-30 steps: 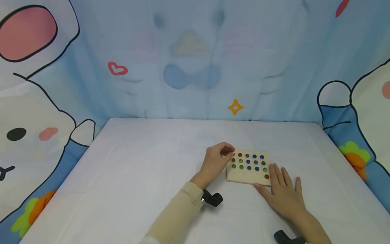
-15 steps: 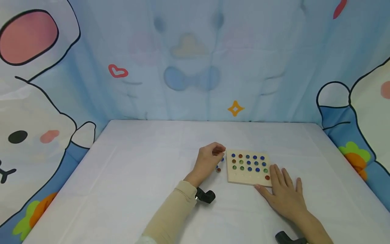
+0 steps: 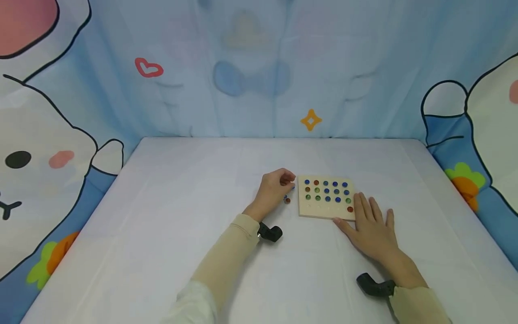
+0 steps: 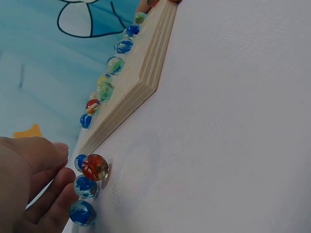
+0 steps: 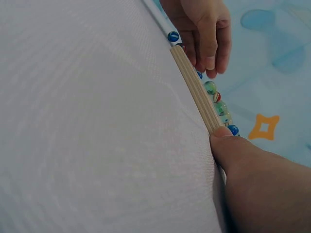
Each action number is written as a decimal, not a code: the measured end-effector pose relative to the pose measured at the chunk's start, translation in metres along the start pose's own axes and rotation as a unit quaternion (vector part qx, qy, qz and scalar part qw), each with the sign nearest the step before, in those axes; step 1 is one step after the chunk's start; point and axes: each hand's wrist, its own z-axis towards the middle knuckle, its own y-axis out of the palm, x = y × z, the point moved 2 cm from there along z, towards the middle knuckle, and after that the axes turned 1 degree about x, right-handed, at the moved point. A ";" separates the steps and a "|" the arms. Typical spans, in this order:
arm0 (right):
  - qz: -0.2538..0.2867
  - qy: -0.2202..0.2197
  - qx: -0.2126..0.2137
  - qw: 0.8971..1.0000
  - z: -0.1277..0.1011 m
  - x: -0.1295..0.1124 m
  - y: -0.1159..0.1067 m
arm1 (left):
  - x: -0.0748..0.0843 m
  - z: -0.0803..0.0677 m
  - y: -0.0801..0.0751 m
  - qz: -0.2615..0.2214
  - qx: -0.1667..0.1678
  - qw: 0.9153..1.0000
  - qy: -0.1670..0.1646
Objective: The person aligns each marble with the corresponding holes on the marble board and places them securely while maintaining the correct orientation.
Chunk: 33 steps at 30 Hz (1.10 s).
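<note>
Glossy glass marbles [image 4: 95, 167] lie by a pale, matt wooden board [image 3: 326, 210] on finely woven white cloth [image 3: 182, 216].

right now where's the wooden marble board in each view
Head: the wooden marble board lies right of centre on the table, between the left hand and the right hand.
Left wrist: its layered edge runs diagonally from the top centre down to the left.
Right wrist: its edge shows as a thin slanted strip at upper centre.
Shared landmark: the loose marbles on the cloth by the left hand.
</note>
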 end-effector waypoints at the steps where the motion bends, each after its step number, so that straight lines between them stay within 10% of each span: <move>1: 0.003 0.001 -0.003 1.000 0.000 0.000 0.000 | 0.000 0.000 0.001 0.006 -0.003 1.000 -0.003; 33: -0.002 0.019 -0.014 1.000 -0.025 -0.001 0.016 | -0.012 -0.027 0.019 -0.050 -0.039 0.996 -0.056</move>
